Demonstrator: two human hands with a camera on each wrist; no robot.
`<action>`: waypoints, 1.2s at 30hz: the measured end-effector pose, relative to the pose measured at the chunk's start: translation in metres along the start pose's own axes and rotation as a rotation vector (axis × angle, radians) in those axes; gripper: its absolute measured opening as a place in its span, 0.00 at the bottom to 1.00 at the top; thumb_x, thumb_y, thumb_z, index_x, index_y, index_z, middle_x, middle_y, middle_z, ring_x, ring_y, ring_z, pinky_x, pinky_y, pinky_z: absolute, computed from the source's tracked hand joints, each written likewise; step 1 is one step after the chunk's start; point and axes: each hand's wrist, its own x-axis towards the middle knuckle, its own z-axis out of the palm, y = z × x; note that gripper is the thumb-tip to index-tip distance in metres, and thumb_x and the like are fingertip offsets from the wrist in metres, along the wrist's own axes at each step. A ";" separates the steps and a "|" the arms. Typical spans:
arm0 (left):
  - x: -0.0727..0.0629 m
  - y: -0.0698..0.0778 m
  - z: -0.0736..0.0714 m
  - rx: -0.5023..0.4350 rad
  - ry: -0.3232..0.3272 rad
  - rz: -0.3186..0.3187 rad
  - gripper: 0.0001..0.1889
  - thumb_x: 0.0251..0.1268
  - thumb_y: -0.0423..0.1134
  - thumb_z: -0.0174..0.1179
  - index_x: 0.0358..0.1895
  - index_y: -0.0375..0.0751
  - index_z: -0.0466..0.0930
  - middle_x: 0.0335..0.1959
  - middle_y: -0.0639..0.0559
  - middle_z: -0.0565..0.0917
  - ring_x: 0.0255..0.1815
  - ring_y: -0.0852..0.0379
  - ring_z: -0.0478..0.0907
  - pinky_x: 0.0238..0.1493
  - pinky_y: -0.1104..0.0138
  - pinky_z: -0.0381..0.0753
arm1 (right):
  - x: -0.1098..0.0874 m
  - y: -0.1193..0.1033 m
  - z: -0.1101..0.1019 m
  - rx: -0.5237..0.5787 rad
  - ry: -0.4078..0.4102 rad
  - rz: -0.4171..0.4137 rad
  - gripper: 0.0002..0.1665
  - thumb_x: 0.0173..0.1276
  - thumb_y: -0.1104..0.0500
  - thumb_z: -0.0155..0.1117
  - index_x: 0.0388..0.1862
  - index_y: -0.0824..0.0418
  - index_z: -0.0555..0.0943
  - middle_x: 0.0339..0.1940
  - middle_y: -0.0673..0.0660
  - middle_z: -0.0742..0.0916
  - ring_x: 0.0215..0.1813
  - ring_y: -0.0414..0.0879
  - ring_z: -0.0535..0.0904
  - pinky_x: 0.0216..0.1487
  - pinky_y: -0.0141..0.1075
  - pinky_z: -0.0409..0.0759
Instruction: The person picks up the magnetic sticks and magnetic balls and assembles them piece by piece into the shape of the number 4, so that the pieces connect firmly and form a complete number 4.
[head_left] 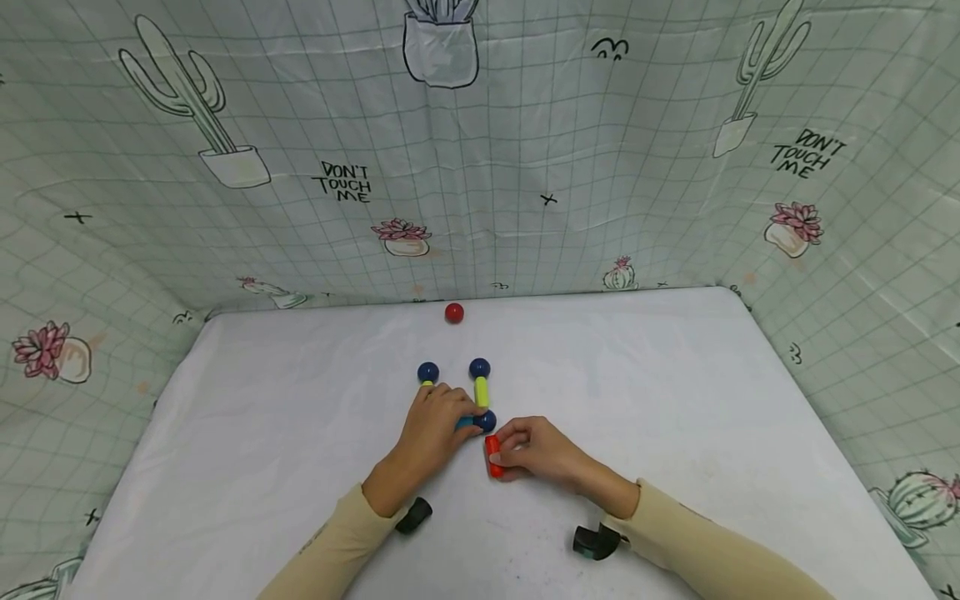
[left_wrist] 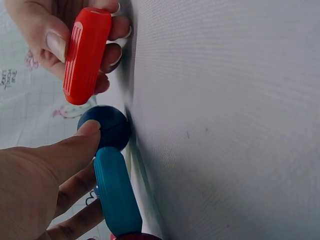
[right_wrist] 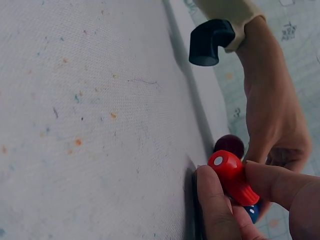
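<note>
"DON'T TOUCH ME" stands twice on the grid-patterned cloth [head_left: 480, 150] behind the table [head_left: 675, 375], among cacti drawn in plain pots [head_left: 235, 167]. Over the table's white surface, the left hand [head_left: 437, 417] pinches a dark blue ball [left_wrist: 114, 131] at one end of a teal rod [left_wrist: 118, 190], while the right hand [head_left: 546, 452] pinches a red rod [left_wrist: 86, 60] just beside that ball. Beyond them lie a yellow rod [head_left: 482, 392] tipped with another blue ball [head_left: 479, 367] and, near the far edge, a red ball [head_left: 453, 312].

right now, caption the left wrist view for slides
Left hand grips navy ball; right hand holds red rod nearby.
</note>
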 end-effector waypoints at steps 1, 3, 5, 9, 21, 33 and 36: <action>0.000 0.000 0.000 -0.003 -0.002 -0.002 0.14 0.62 0.43 0.78 0.50 0.48 0.94 0.43 0.54 0.89 0.46 0.52 0.79 0.55 0.55 0.74 | 0.000 0.000 0.000 0.000 0.000 0.000 0.15 0.70 0.70 0.69 0.53 0.76 0.80 0.36 0.57 0.87 0.36 0.44 0.88 0.42 0.40 0.90; 0.001 0.000 0.000 0.002 -0.005 -0.003 0.14 0.62 0.43 0.78 0.50 0.48 0.94 0.43 0.54 0.89 0.46 0.53 0.79 0.55 0.55 0.74 | 0.001 -0.001 0.001 0.007 0.003 0.002 0.15 0.70 0.71 0.69 0.53 0.76 0.80 0.36 0.56 0.87 0.36 0.44 0.88 0.43 0.40 0.90; 0.001 0.000 0.000 0.007 -0.006 -0.003 0.13 0.62 0.44 0.78 0.49 0.49 0.94 0.42 0.55 0.89 0.46 0.53 0.79 0.55 0.55 0.74 | 0.002 -0.001 0.001 0.012 0.005 0.004 0.16 0.70 0.71 0.68 0.54 0.77 0.80 0.36 0.57 0.87 0.36 0.44 0.88 0.43 0.40 0.90; 0.002 0.000 -0.001 0.005 -0.013 -0.009 0.13 0.62 0.44 0.78 0.49 0.49 0.94 0.42 0.54 0.89 0.46 0.52 0.79 0.57 0.54 0.75 | 0.003 -0.002 0.001 0.013 0.009 0.005 0.16 0.71 0.71 0.68 0.54 0.77 0.80 0.37 0.57 0.87 0.37 0.44 0.88 0.43 0.40 0.90; 0.002 0.000 -0.004 -0.026 -0.027 -0.012 0.12 0.64 0.41 0.76 0.50 0.47 0.94 0.44 0.54 0.90 0.47 0.52 0.80 0.57 0.54 0.74 | 0.005 -0.003 0.007 -0.037 0.042 -0.023 0.14 0.69 0.72 0.69 0.51 0.78 0.80 0.36 0.58 0.88 0.36 0.44 0.89 0.42 0.39 0.90; 0.001 -0.002 -0.002 -0.043 -0.024 0.002 0.11 0.66 0.40 0.75 0.49 0.47 0.94 0.44 0.54 0.90 0.47 0.52 0.80 0.57 0.54 0.74 | 0.005 -0.002 0.009 -0.032 0.068 -0.038 0.15 0.68 0.70 0.71 0.49 0.77 0.79 0.34 0.57 0.88 0.32 0.42 0.88 0.39 0.37 0.90; 0.001 -0.002 -0.002 -0.041 -0.023 0.004 0.10 0.66 0.40 0.74 0.49 0.47 0.94 0.43 0.54 0.89 0.47 0.52 0.80 0.57 0.54 0.74 | 0.005 -0.002 0.009 -0.052 0.072 -0.042 0.15 0.67 0.70 0.71 0.48 0.76 0.79 0.33 0.57 0.88 0.30 0.42 0.88 0.37 0.37 0.89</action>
